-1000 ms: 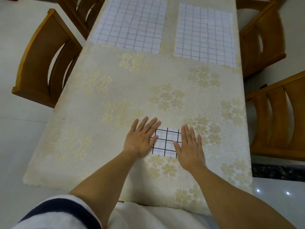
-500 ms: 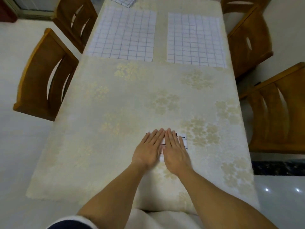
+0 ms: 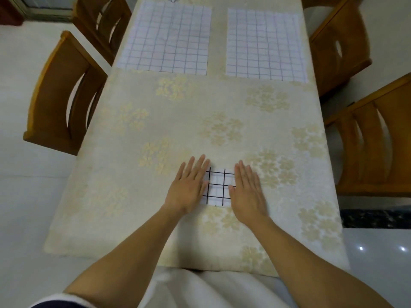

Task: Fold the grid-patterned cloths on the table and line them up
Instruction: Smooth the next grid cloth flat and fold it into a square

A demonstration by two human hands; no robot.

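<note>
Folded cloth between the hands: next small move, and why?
Likely lift off and reach for the far-left cloth. The folded cloth lies small and flat, left hand and right hand flat on its sides, while that one and the far-right cloth lie fully spread.

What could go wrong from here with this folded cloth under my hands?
The folded cloth, pressed only at its sides by the flat left hand and right hand, may spring open when released. Reaching over for the unfolded far left cloth and far right cloth might nudge it askew.
</note>
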